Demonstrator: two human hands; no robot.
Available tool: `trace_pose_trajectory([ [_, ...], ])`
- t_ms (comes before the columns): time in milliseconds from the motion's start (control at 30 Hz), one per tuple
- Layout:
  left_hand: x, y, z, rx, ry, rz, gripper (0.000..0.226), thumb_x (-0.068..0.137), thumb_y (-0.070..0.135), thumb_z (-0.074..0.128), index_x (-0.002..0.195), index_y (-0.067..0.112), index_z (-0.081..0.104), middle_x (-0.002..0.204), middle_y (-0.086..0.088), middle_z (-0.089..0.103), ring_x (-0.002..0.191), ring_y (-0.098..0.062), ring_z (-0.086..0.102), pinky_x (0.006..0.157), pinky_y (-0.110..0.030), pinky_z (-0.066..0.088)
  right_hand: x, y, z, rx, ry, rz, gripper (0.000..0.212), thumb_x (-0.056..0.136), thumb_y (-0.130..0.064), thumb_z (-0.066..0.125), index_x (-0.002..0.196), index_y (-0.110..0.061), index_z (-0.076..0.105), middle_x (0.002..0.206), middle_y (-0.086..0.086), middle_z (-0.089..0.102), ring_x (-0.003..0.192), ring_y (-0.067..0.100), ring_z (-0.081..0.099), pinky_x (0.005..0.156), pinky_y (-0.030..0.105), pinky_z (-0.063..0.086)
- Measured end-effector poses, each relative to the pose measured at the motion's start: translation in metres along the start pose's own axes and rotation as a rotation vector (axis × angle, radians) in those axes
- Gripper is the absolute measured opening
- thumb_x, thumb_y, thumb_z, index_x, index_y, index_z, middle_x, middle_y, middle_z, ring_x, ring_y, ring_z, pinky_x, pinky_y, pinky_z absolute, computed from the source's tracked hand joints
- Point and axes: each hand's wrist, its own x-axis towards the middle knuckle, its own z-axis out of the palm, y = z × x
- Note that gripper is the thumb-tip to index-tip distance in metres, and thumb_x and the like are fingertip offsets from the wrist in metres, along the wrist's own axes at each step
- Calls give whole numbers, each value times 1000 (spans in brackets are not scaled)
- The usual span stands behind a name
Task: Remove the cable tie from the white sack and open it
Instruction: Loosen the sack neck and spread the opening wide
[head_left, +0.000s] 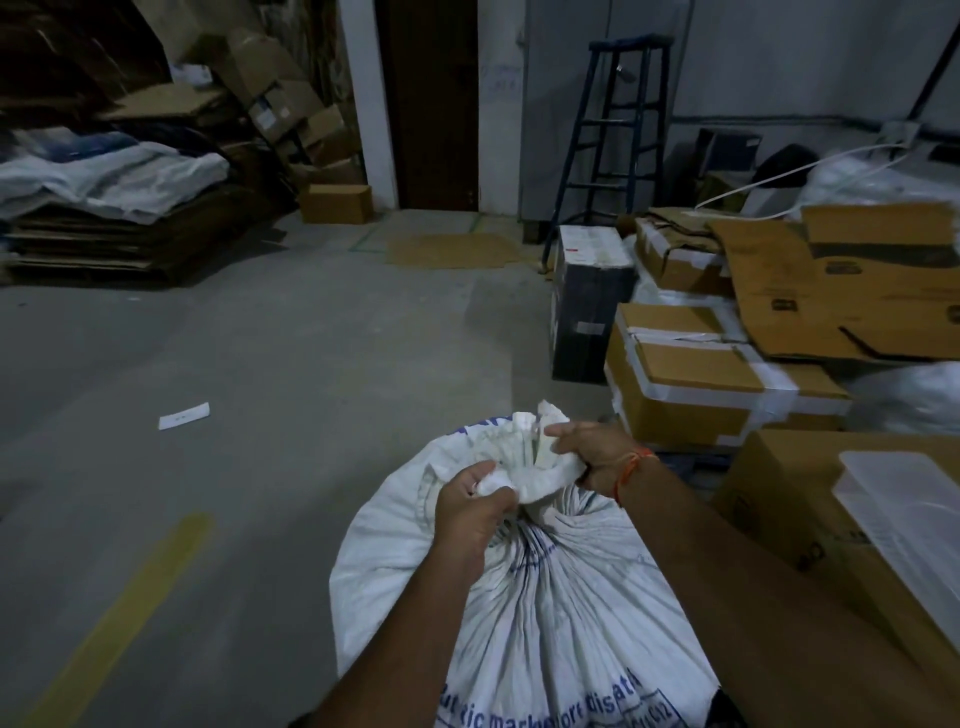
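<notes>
Storeroom floor (234, 338), white sack (545, 597) upright, neck bunched.
Left hand (470, 512) and right hand (592, 449) each grip clenched on the sack's mouth folds.

Sack (545, 597) on floor (234, 389); boxes (691, 384) right, ladder (618, 135) behind.

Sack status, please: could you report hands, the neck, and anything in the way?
Left hand and right hand both gripping the sack top. Neck still bunched shut; tie not visible. Boxes close on the right, not blocking.
</notes>
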Motion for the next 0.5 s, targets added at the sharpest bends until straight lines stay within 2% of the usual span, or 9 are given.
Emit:
trace_pose_trajectory([
  [33, -6, -4, -1, -4, 18, 2, 51, 76, -2, 79, 123, 14, 68, 126, -17, 70, 81, -21, 63, 56, -19, 52, -6, 5, -8, -19, 22, -10, 29, 91, 14, 51, 94, -5, 73, 105, 22, 68, 95, 33, 61, 96, 50, 52],
  [67, -13, -9, -1, -2, 51, -7, 57, 69, 5, 82, 122, 18, 68, 126, -15, 69, 88, -24, 65, 63, -24, 55, -13, 10, -17, -60, 56, -43, 26, 91, 12, 54, 93, -5, 73, 99, 20, 69, 85, 28, 62, 80, 42, 59],
  [100, -21, -14, 0, 12, 84, -20, 64, 60, 14, 84, 121, 21, 67, 127, -12, 67, 96, -28, 68, 72, -31, 58, -23, 16, -27, -129, 97, -79, 22, 91, 11, 58, 96, -4, 74, 89, 17, 69, 69, 22, 61, 59, 30, 57],
  [133, -30, -21, 3, 30, 116, -25, 73, 52, 22, 83, 122, 23, 66, 127, -10, 66, 104, -31, 69, 81, -37, 61, -33, 23, -37, -206, 124, -124, 21, 90, 10, 61, 102, -3, 74, 81, 14, 67, 57, 16, 56, 46, 21, 47],
  [167, -39, -30, 6, 47, 131, -19, 79, 47, 27, 82, 124, 24, 65, 128, -7, 64, 109, -31, 68, 89, -41, 61, -41, 32, -47, -296, 140, -181, 23, 89, 8, 65, 106, -4, 74, 82, 13, 67, 53, 12, 55, 43, 18, 43],
  [200, -50, -38, 10, 66, 135, -11, 82, 46, 29, 82, 126, 24, 64, 127, -5, 64, 110, -29, 67, 93, -42, 60, -48, 41, -57, -375, 158, -226, 24, 87, 5, 69, 107, -7, 74, 91, 13, 71, 62, 13, 60, 52, 18, 48],
  [233, -61, -48, 15, 96, 143, -5, 81, 49, 28, 83, 127, 24, 64, 126, -3, 64, 109, -26, 67, 95, -42, 59, -55, 51, -66, -447, 181, -264, 25, 85, 2, 72, 106, -12, 76, 103, 12, 73, 79, 17, 66, 67, 22, 53],
  [300, -83, -70, 24, 126, 145, 8, 72, 60, 21, 86, 128, 22, 63, 124, -2, 66, 106, -24, 67, 94, -40, 59, -72, 74, -81, -539, 231, -302, 26, 82, -3, 77, 102, -20, 77, 116, 8, 73, 105, 22, 66, 90, 28, 51],
  [500, -122, -122, 36, 377, 168, 55, 80, 52, 35, 80, 129, 24, 63, 126, -5, 65, 113, -28, 65, 96, -41, 57, -115, 123, -111, -590, 342, -339, 30, 81, -7, 78, 111, -12, 77, 117, 6, 74, 106, 14, 63, 92, 20, 42],
])
